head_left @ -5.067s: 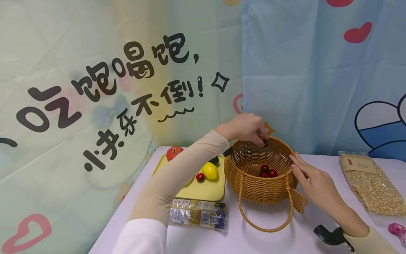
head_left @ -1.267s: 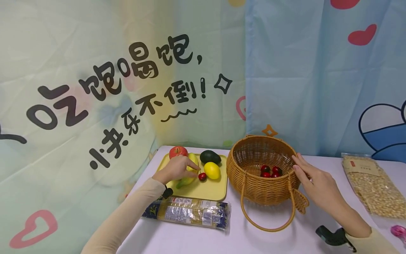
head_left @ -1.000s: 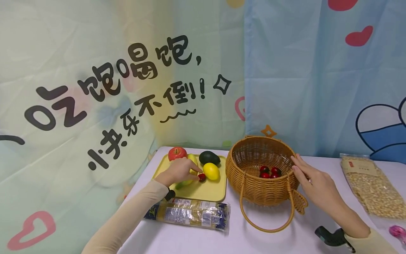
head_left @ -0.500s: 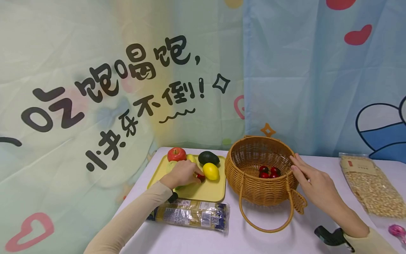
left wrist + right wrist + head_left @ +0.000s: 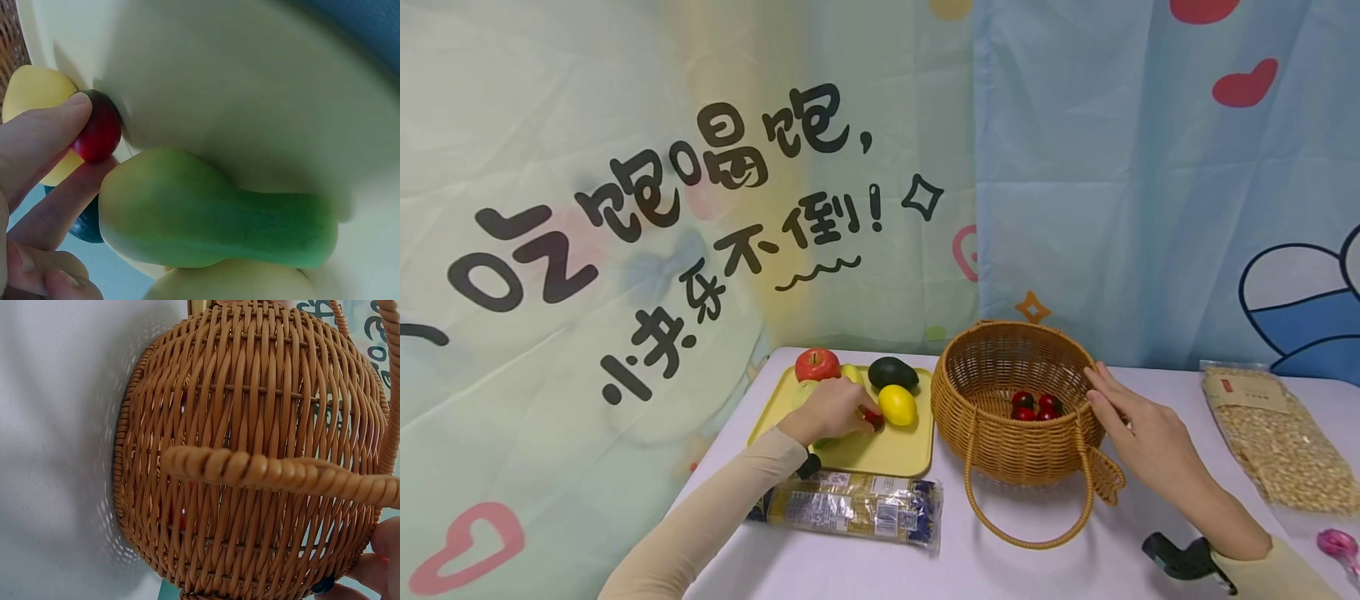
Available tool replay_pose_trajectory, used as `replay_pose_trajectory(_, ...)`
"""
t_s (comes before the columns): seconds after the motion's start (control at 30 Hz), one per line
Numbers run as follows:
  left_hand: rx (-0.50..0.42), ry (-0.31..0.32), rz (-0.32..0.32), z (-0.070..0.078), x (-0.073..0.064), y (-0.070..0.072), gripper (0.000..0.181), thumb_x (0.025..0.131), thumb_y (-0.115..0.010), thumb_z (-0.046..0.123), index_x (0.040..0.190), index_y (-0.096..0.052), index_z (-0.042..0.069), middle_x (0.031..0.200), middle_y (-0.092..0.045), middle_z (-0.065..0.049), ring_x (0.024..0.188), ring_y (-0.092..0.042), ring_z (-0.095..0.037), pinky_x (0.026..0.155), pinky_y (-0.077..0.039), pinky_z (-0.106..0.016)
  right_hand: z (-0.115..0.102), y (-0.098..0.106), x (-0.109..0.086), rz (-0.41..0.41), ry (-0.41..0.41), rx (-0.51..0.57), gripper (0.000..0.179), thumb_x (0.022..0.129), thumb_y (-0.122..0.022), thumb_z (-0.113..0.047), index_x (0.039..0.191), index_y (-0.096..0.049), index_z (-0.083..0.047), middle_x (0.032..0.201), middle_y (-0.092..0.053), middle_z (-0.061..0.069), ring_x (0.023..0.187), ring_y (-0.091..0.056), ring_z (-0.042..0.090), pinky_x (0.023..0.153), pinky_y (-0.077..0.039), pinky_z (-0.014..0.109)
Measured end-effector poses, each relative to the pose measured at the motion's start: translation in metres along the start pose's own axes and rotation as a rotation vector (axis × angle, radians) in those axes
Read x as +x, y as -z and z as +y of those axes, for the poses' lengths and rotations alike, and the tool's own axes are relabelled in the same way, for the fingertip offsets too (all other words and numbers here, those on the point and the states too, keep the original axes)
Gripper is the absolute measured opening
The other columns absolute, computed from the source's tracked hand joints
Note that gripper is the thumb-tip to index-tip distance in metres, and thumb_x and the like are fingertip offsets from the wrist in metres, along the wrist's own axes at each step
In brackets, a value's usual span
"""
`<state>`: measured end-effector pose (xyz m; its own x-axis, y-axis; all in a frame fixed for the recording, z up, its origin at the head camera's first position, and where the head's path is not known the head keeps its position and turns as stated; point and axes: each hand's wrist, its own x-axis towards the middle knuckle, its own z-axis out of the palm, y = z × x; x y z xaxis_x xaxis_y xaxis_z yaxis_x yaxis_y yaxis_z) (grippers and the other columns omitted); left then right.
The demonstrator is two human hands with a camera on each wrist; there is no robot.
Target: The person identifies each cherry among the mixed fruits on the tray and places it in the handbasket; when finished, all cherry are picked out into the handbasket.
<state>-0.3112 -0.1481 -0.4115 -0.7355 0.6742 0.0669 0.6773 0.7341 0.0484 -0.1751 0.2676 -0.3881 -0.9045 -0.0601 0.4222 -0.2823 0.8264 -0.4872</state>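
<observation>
My left hand (image 5: 838, 410) is over the yellow tray (image 5: 917, 462), pinching a dark red cherry (image 5: 103, 128) between thumb and forefinger. Close by on the tray lie a yellow lemon (image 5: 898, 405), a dark green avocado (image 5: 892, 374), a red apple (image 5: 817, 364) and a yellow-green fruit with a narrow neck (image 5: 206, 215). Several cherries (image 5: 1036, 407) sit inside the brown wicker basket (image 5: 1015, 454). My right hand (image 5: 1150, 429) rests on the basket's right rim with its fingers extended. The right wrist view shows only fingertips (image 5: 375, 565) at the basket's edge.
A clear packet of noodle-like sticks (image 5: 857, 508) lies in front of the tray. The basket's handle (image 5: 1033, 546) hangs forward onto the table. At the right are a bag of pale grains (image 5: 1277, 437) and a small pink object (image 5: 1337, 543). Printed curtains stand behind.
My left hand has come from above the basket, where it held a dark cherry, back to the tray and pinched another cherry. One more cherry lies in the basket. The right hand has stayed put.
</observation>
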Motion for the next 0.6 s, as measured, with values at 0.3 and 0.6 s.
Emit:
replay_pose_trajectory(0.3,-0.018,0.013,-0.020,0.006,-0.007,0.009,0.020,0.083,-0.087,0.031,0.102,-0.084,0.027,0.098,-0.081,0.010,0.086,-0.072,-0.012,0.066,-0.052,-0.023,-0.001,0.001,0.000,0.005,0.005,0.001,0.051,0.111,-0.045,-0.032,0.154,-0.045,-0.004,0.155,-0.042,0.029,0.105,-0.064,0.055,0.060,-0.038,0.031)
replay_pose_trajectory(0.6,-0.084,0.025,0.005,0.002,-0.023,0.032,0.018,0.085,-0.083,0.026,0.103,-0.084,0.026,0.096,-0.081,0.011,0.090,-0.075,-0.012,0.067,-0.053,-0.024,-0.001,0.001,0.000,0.001,-0.003,-0.001,0.051,0.111,-0.045,-0.032,0.153,-0.046,-0.004,0.155,-0.042,0.029,0.113,-0.061,0.057,0.062,-0.041,0.033)
